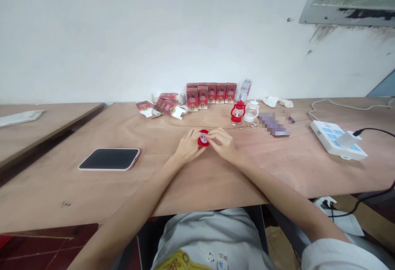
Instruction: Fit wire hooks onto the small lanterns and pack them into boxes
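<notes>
My left hand (187,146) is wrapped round a small red lantern (202,141), held just above the table with its round underside facing me. Inside the red rim the underside looks pale with dark spots. My right hand (222,141) pinches at the right side of that underside, thumb and fingertips together; what they hold, if anything, is too small to make out. Beyond my hands stand another red lantern (238,112) and a white lantern (251,111), both upright. Small metal rings (253,125) lie in front of them.
Several red boxes (203,98) stand by the wall, with opened boxes (170,107) to their left. A clear bottle (245,90) and crumpled tissue (271,101) are behind. A phone (109,159) lies left; a power strip (338,140) with cables sits right.
</notes>
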The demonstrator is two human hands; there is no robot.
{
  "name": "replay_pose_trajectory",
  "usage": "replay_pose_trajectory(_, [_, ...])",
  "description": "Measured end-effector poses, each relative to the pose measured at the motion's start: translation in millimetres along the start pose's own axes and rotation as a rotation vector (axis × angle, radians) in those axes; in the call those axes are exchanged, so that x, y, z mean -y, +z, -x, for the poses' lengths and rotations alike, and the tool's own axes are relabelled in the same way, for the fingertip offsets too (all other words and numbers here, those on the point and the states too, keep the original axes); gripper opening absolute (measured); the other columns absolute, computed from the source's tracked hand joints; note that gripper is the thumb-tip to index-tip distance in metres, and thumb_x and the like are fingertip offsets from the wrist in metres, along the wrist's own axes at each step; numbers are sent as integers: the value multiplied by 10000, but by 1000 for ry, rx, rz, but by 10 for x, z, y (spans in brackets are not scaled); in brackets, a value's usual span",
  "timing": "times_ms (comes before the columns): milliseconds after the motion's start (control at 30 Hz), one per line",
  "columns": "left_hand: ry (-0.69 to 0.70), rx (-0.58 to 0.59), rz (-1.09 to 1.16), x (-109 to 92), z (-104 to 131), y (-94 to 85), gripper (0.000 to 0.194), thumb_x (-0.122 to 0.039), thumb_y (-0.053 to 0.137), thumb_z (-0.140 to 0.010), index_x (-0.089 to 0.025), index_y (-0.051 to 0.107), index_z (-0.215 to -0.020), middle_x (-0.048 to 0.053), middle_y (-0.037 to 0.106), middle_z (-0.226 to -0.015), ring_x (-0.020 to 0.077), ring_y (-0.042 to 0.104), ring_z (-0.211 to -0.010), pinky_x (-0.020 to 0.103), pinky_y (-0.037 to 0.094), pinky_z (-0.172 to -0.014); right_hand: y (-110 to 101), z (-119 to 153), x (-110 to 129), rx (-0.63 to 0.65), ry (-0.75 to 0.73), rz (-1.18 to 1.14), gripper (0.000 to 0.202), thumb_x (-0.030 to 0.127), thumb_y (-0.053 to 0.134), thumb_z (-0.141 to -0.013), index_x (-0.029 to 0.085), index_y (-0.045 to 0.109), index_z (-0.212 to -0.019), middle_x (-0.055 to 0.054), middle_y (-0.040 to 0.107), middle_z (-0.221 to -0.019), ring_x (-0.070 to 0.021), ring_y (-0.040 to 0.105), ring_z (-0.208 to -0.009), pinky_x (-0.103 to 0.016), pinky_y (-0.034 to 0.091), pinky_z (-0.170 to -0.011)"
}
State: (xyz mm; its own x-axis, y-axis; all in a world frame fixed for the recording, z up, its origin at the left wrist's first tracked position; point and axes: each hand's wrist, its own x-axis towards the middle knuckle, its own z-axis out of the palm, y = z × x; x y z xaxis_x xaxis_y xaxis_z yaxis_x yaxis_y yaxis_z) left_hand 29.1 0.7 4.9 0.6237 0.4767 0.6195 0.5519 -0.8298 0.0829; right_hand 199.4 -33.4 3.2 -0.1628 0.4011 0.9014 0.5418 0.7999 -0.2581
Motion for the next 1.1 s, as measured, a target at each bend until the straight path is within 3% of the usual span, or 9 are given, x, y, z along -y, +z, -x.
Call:
replay_pose_trajectory(167, [-7, -18, -19, -10, 2, -7, 308, -315, 534, -823, -173, 472, -1089, 116, 564, -1150, 245, 524, -1079, 354, 494, -819, 13, 36, -6, -3, -26, 5, 156, 159, 519, -879, 186, 664, -928, -72, 675, -863, -163, 604, -819, -322, 506, -741])
replay_pose_trajectory(300, [-15, -13, -38, -14, 2, -8, 321, -304, 553, -805, -172, 471, -1086, 113, 570, -1135, 244, 529, -1074, 349, 499, -809, -11, 14, 24, 16, 41, -15, 173, 186, 501, -892, 199, 660, -958, -65, 670, -874, -164, 611, -836, -323, 505, -762])
replay_pose_trajectory(500, [-14, 6, -42, -48, -17, -34, 317, -295, 555, -805, -171, 481, -1086, 110, 577, -1132, 242, 530, -1064, 343, 500, -813, -22, -13, 23, 23, 112, -15, 116, 216, 515, -886, 190, 628, -877, -51, 660, -829, -162, 622, -813, -308, 498, -755])
replay_pose_trajectory(833, [-43, 37, -61, -67, -1, -23, 340, -319, 571, -803, -189, 480, -1103, 102, 579, -1139, 246, 525, -1082, 350, 504, -813, -42, 2, -1, 57, 88, -22, 137, 207, 508, -885, 182, 638, -849, -72, 606, -909, -160, 607, -873, -314, 499, -800])
replay_pose_trajectory(1000, [-77, -13, -56, 15, 16, -18, 345, -338, 535, -825, -190, 449, -1125, 110, 580, -1112, 246, 543, -1064, 334, 514, -741, -39, 11, -6, 194, 2, 28, 241, 196, 441, -896, 189, 615, -1063, -122, 581, -1107, -201, 567, -1008, -384, 497, -877])
replay_pose_trajectory(1100, [-61, -75, -28, 86, 22, -9, 368, -371, 529, -833, -184, 434, -1135, 121, 580, -1107, 241, 552, -1060, 328, 510, -759, -5, 20, 22, 281, -47, 133, 393, 197, 401, -899, 161, 486, -1281, -156, 527, -1216, -238, 514, -1100, -433, 468, -930])
